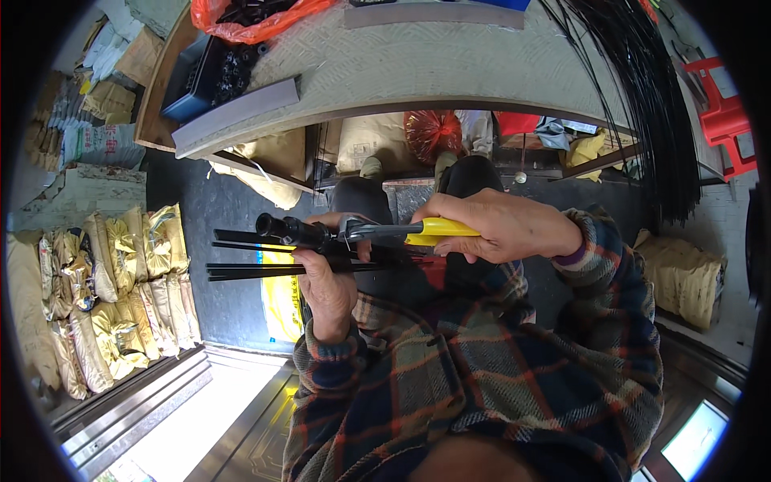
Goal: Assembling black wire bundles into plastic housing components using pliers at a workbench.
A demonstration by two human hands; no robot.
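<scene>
My right hand (507, 225) is wrapped round yellow-handled pliers (446, 228). Their metal jaws point left and meet a black tubular fitting (295, 232). My left hand (328, 291) grips that fitting, thumb uppermost, with its fingers partly hidden beneath. Several thin black strips (241, 272) stick out leftward from under and beside the fitting, by my left thumb. Whether the jaws are closed on the fitting or only touch it, I cannot tell. Both hands are above my lap.
Ahead is a workbench (418, 60) holding a blue bin (185, 88) of small black parts and an orange bag (265, 30). Long black strips (654, 104) hang over its right end. Wrapped bundles (112, 289) are stacked at left; a red stool (723, 120) is at far right.
</scene>
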